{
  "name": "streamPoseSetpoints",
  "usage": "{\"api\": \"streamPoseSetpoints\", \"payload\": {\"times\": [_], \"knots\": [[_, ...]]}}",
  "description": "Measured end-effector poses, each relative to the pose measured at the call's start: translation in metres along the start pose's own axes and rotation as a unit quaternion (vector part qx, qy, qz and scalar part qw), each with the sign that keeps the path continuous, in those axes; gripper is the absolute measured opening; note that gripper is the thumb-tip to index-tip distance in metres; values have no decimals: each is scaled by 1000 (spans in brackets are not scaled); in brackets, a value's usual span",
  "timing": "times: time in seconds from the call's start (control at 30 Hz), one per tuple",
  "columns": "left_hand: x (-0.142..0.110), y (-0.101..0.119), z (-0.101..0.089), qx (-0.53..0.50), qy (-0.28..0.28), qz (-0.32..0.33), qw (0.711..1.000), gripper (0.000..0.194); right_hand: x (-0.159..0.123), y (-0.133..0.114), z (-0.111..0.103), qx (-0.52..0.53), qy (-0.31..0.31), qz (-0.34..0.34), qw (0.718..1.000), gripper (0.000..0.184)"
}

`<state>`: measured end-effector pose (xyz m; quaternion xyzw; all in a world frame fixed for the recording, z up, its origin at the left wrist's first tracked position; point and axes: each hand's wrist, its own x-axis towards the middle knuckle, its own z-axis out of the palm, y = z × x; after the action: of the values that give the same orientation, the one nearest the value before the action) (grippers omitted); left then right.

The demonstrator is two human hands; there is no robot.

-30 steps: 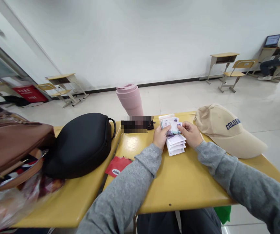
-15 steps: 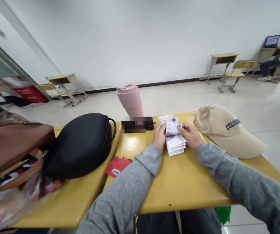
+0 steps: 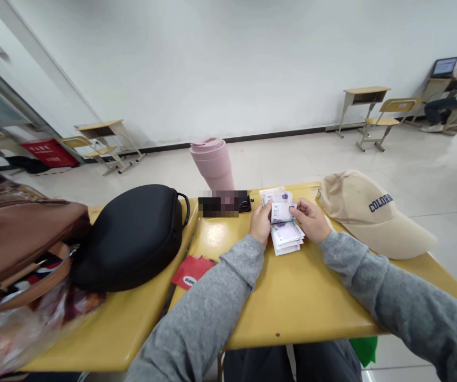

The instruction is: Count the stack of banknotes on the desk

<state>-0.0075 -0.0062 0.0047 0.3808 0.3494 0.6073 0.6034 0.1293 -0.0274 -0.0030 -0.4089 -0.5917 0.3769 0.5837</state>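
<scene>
Between my hands is a bundle of banknotes, pale with purple and teal print and a 5 on the top one. My left hand is closed on the left edge of the bundle. On the right edge, my right hand pinches the same notes between thumb and fingers. Just below them a stepped pile of more notes lies on the yellow desk. Further notes show behind the bundle. My fingertips under the notes are hidden.
A beige cap lies right of my hands. Left of them are a partly pixelated dark phone-like object, a pink tumbler and a red packet. A black case and brown bag fill the left desk.
The top banknote between my hands has shifted slightly down and right, baring more of the notes behind it. My arms and the other things keep their places.
</scene>
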Motion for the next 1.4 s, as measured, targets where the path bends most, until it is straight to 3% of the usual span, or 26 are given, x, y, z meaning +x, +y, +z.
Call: {"api": "streamPoseSetpoints", "payload": {"times": [1.4], "knots": [[4, -5, -3, -14, -10, -7, 1000, 38, -1, -2, 0, 5, 2, -4, 1000, 28]]}}
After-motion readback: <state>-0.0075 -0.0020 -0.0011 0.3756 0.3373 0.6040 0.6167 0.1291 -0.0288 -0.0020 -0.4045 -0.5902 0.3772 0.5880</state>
